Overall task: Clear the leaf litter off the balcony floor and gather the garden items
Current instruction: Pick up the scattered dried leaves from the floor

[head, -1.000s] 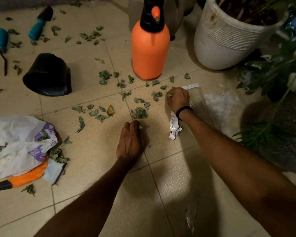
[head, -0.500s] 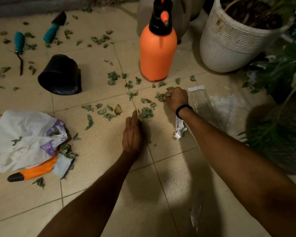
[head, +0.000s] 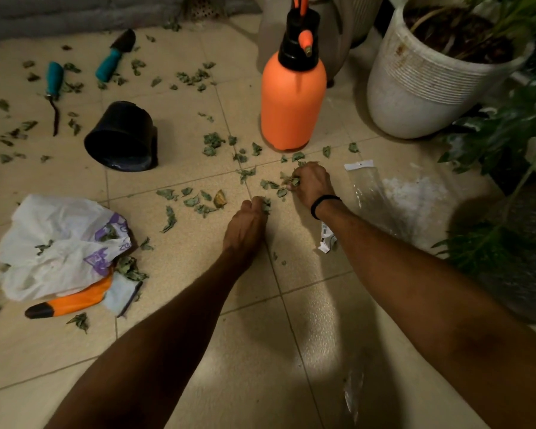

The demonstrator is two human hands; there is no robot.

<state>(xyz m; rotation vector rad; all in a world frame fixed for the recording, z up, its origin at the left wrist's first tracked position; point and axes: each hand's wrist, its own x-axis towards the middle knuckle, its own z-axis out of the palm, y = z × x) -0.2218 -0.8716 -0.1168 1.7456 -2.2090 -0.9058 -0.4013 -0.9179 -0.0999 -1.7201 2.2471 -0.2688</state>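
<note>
Left hand (head: 245,224) low on tiled floor (head: 174,305), fingers curled round clump of dry leaves (head: 265,205). Right hand (head: 311,182) just beyond, fingertips pinching more dry leaves. Rest of litter scattered round upright orange sprayer (head: 293,97), tipped black pot (head: 123,136), teal-handled trowel (head: 113,58), white bag (head: 59,243).

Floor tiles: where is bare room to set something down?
Bare: the near tiles this side of the left hand and right hand, and below the glove. Crowded: leaves at the hands by the sprayer, and round the teal tools.
</note>
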